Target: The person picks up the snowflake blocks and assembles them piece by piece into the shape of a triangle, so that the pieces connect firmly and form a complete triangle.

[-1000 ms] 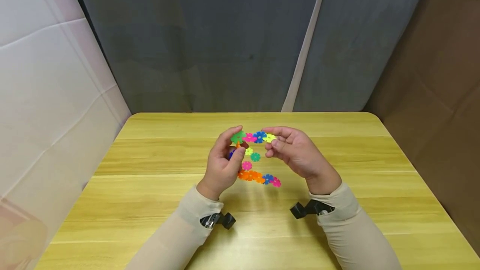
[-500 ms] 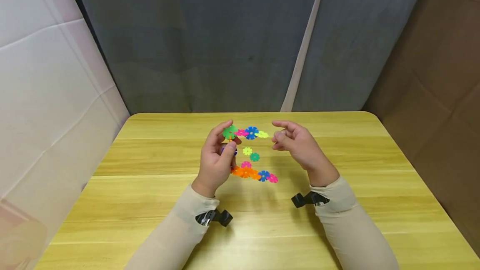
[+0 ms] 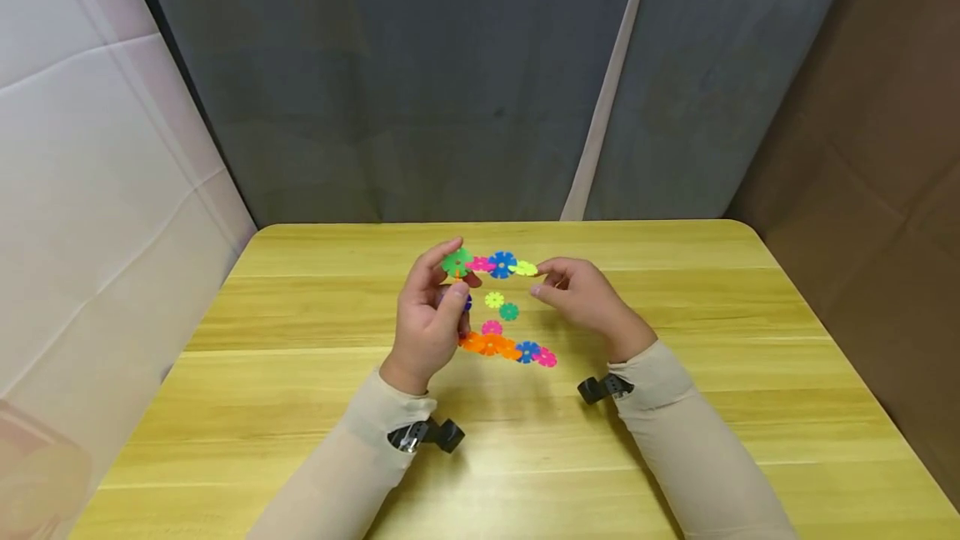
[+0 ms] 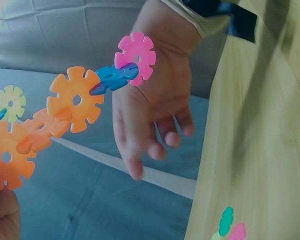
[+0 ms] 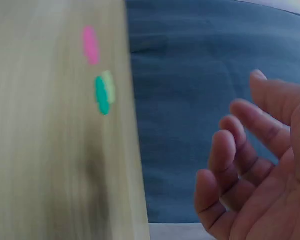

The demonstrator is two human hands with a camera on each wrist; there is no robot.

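Holding the snowflake chain (image 3: pixel 487 265) aloft mid-frame, my left hand (image 3: pixel 431 319) pinches it steady; my right hand (image 3: pixel 581 298) hovers loose-fingered, empty, beside it.

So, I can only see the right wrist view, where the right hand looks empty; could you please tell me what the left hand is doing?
Observer: The left hand grips a chain of flower pieces, raised above the table.
Operator: Thank you. Where is the right hand relative to it?
Observer: The right hand has its fingertips right by the chain's yellow end piece; I cannot tell whether they touch.
Operator: And does the chain have another end?
Observer: Yes, a lower branch of orange pieces ends in a pink piece, which no fingers hold.
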